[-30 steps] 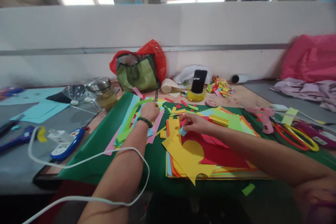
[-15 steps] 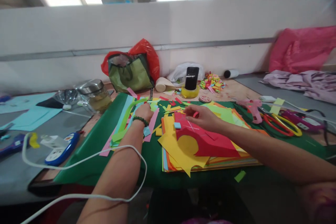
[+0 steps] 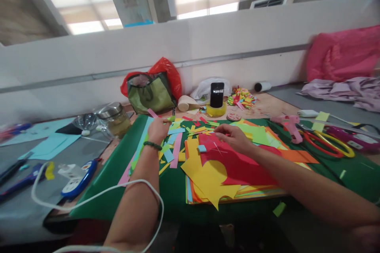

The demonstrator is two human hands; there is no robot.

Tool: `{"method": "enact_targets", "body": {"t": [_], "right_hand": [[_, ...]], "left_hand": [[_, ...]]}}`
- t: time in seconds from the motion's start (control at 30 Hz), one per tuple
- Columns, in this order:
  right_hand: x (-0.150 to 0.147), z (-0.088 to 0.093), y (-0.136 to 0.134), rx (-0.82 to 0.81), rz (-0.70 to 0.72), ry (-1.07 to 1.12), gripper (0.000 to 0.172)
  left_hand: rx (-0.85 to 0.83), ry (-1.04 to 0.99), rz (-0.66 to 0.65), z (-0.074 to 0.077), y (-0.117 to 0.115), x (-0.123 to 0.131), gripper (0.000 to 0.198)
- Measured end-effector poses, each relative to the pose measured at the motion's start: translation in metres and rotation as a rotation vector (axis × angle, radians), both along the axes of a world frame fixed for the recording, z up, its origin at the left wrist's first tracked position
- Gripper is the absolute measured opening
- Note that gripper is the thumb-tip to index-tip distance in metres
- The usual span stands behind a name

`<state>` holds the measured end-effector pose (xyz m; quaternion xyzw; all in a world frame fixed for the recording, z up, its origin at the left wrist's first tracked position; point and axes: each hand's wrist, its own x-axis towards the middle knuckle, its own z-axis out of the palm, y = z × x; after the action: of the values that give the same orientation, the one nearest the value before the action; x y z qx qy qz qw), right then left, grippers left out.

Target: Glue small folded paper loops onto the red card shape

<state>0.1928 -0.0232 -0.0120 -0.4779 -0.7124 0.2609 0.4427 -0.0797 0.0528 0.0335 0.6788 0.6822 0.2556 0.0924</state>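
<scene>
Red paper sheet [image 3: 246, 172] lies on a stack of coloured paper [image 3: 252, 194], a small blue paper square [image 3: 202, 148] at its left edge. Right hand [image 3: 234, 137] over the sheet's far edge, fingers bent, tips close together; can't tell from here whether they pinch anything. Left hand [image 3: 158, 129] left of and beyond the sheet, fingertips by a green paper scrap [image 3: 171, 118], grip unreadable. Pink glue gun [image 3: 287, 124] and scissors [image 3: 326, 144] right of the sheet; smartphone [image 3: 217, 95] beyond it.

Head-worn view, facing forward and down, left hand [image 3: 158, 129] and right hand [image 3: 234, 138] near, white wall [image 3: 208, 39] beyond
</scene>
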Motion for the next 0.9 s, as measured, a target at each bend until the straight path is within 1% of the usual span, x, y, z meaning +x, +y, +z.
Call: {"method": "enact_targets", "body": {"t": [0.07, 0.1, 0.13, 0.17, 0.23, 0.3, 0.37, 0.43, 0.5, 0.53, 0.57, 0.6, 0.63, 0.73, 0.77, 0.8, 0.83, 0.9], "right_hand": [[0.001, -0.003, 0.002, 0.003, -0.019, 0.046, 0.026], [0.000, -0.003, 0.001, 0.004, -0.022, 0.069, 0.026], [0.000, -0.002, 0.000, 0.006, -0.022, 0.097, 0.027], [-0.002, 0.000, -0.002, 0.009, -0.017, 0.127, 0.028], [-0.006, 0.004, -0.008, 0.006, 0.014, 0.183, 0.029], [-0.010, 0.007, -0.013, 0.001, 0.055, 0.206, 0.030], [-0.013, 0.009, -0.018, -0.016, 0.089, 0.191, 0.028], [-0.010, 0.012, -0.023, -0.039, 0.107, 0.148, 0.025], [0.000, 0.016, -0.031, -0.036, 0.108, 0.039, 0.025], [0.009, 0.019, -0.038, -0.021, 0.087, -0.048, 0.023], [0.020, 0.021, -0.046, -0.008, 0.035, -0.154, 0.020], [0.034, 0.023, -0.054, -0.004, -0.059, -0.271, 0.015], [0.050, 0.025, -0.063, -0.017, -0.188, -0.387, 0.014], [0.106, 0.022, -0.086, -0.154, -0.729, -0.670, 0.032], [0.125, 0.019, -0.090, -0.209, -0.849, -0.727, 0.036], [0.143, 0.014, -0.091, -0.236, -0.936, -0.759, 0.038], [0.160, 0.009, -0.088, -0.245, -0.992, -0.776, 0.041], [0.186, -0.003, -0.077, -0.287, -1.011, -0.753, 0.048]], "left_hand": [[-0.031, -0.312, -0.167, 0.003, -0.007, 0.006, 0.025], [-0.085, -0.462, -0.271, 0.003, -0.011, 0.012, 0.025], [-0.159, -0.573, -0.369, 0.002, -0.017, 0.019, 0.025], [-0.231, -0.639, -0.452, -0.001, -0.024, 0.028, 0.026], [-0.359, -0.702, -0.598, -0.007, -0.039, 0.049, 0.029], [-0.467, -0.725, -0.713, -0.013, -0.052, 0.066, 0.034], [-0.558, -0.756, -0.767, -0.018, -0.060, 0.078, 0.037], [-0.623, -0.786, -0.783, -0.020, -0.065, 0.082, 0.039], [-0.663, -0.767, -0.811, -0.019, -0.067, 0.083, 0.039], [-0.675, -0.740, -0.838, -0.017, -0.069, 0.082, 0.037], [-0.686, -0.708, -0.868, -0.016, -0.070, 0.082, 0.035], [-0.676, -0.685, -0.889, -0.015, -0.072, 0.082, 0.033], [-0.654, -0.659, -0.903, -0.015, -0.073, 0.083, 0.032], [-0.628, -0.550, -0.932, -0.017, -0.078, 0.087, 0.033], [-0.655, -0.485, -0.950, -0.018, -0.079, 0.089, 0.034], [-0.687, -0.409, -0.972, -0.019, -0.079, 0.091, 0.036], [-0.706, -0.332, -0.994, -0.020, -0.080, 0.092, 0.037], [-0.690, -0.199, -1.027, -0.020, -0.080, 0.093, 0.036]]}}
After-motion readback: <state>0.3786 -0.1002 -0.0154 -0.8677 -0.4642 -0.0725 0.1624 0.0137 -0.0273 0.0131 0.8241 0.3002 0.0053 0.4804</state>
